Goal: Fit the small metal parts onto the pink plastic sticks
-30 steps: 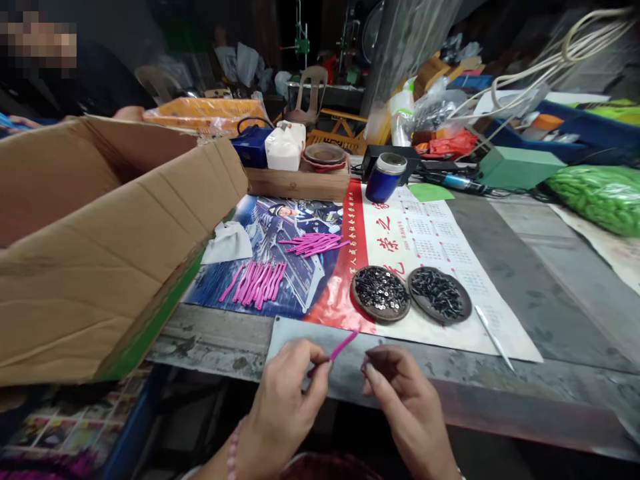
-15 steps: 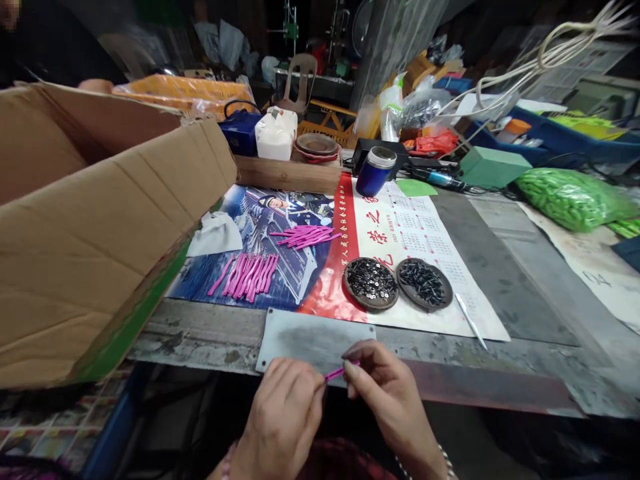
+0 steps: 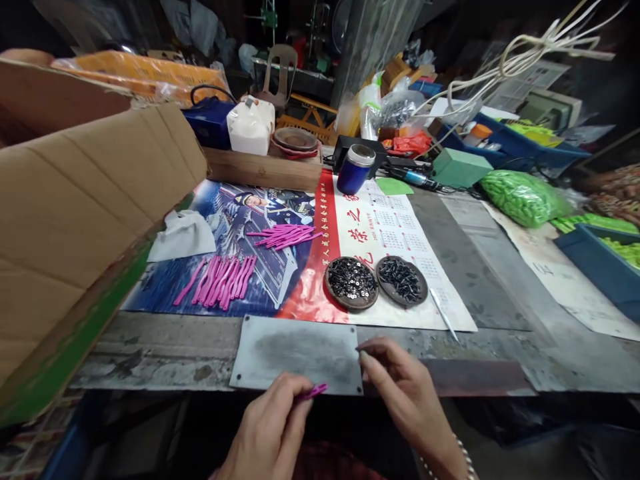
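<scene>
My left hand (image 3: pixel 270 427), low in the view, pinches a slim pink plastic piece (image 3: pixel 316 391) whose end sticks out past thumb and forefinger. To its right, my right hand (image 3: pixel 407 393) is held with thumb and forefinger together near the right edge of a grey metal plate (image 3: pixel 295 343); whatever may be between them is too small to name. Beyond the plate lie two groups of similar pink pieces, a row (image 3: pixel 223 281) and a looser pile (image 3: pixel 285 235). One round dish (image 3: pixel 351 308) holds small dark parts with shiny rings, another dish (image 3: pixel 424 293) thin dark pins or screws.
A large open cardboard box (image 3: pixel 95 220) stands at the left. A white cloth (image 3: pixel 181 237), a white pen-like tool (image 3: pixel 443 313) and a blue jar (image 3: pixel 354 175) are on the calendar poster (image 3: pixel 400 230). Green bags (image 3: pixel 520 197) and a blue bin (image 3: pixel 600 267) stand right.
My hands have moved apart. The pink piece, formerly between both hands, is now in my left hand alone. The camera view has swung to the right.
</scene>
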